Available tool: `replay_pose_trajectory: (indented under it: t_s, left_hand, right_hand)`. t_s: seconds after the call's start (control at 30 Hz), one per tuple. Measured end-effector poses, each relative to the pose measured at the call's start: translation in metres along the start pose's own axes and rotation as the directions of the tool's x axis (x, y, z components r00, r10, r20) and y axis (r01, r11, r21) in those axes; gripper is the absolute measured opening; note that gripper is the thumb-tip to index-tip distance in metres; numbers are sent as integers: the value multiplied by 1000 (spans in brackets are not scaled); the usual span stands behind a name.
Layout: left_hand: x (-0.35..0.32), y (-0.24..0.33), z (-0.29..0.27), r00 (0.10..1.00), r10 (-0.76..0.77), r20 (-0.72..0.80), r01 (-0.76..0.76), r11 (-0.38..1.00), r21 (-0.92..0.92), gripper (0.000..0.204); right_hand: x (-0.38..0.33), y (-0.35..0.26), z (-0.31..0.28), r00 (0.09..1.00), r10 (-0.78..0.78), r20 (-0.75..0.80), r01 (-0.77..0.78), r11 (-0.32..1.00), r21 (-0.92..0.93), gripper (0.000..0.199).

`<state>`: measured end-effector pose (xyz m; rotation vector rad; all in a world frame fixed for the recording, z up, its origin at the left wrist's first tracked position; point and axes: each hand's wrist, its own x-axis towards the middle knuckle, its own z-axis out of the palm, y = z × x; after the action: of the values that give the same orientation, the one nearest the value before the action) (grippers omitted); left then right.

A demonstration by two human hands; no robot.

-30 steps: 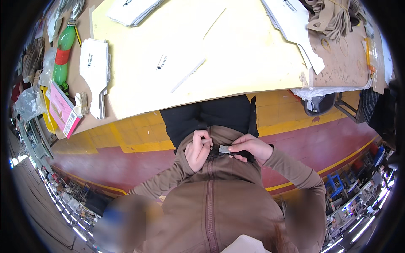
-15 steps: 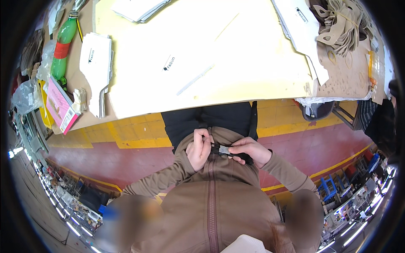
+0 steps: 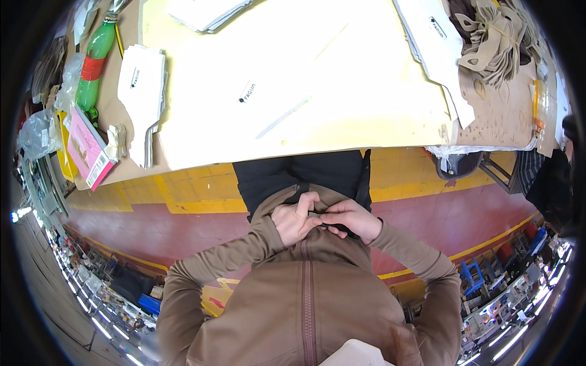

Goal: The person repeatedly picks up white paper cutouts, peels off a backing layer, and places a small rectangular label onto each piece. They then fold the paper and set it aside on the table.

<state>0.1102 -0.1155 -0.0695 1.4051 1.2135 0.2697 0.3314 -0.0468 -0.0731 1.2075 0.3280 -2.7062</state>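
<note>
At my waist, in front of the brown zipped jacket, both hands meet over a black strap. A sliver of its grey buckle shows between the fingertips; most of it is covered. My left hand is closed, its thumb and curled fingers against the buckle's end. With thumb above and fingers below, my right hand pinches the strap from the other side. Whether the buckle is fastened cannot be made out. Black trousers show beyond the hands.
The worktable stands just ahead, its edge near my legs. Stacked white pattern pieces, a green bottle and a pink booklet lie at left. Bundled beige cut pieces lie far right. Another person's dark sleeve shows at right.
My left hand has moved right and turned, bringing its thumb to the buckle beside my right hand. The buckle, plainly visible before, is now mostly hidden by fingers.
</note>
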Motion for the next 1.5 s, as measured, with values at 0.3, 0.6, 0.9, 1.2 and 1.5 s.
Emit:
replay_pose_trajectory:
  t_s: [0.3,0.6,0.9,1.2,1.5]
  left_hand:
    - [-15,-8,-34,987,160,21,-150,957,-250,41]
    - [-42,-27,-53,943,328,-55,-310,926,215,33]
    - [-29,-27,-50,938,285,-198,-249,950,188,25]
    - [-10,20,-116,722,381,-578,-275,924,265,12]
    - [54,45,-154,630,283,-723,-6,933,361,47]
  right_hand:
    - [-39,-11,6,762,-647,13,337,380,-861,37]
    - [-29,-6,1,723,-662,197,311,58,-949,31]
    - [-21,-19,-10,729,-631,266,304,-50,-951,27]
    - [-53,-85,13,570,-734,369,485,-62,-872,17]
    - [-88,-179,28,68,-946,316,99,-309,-946,19]
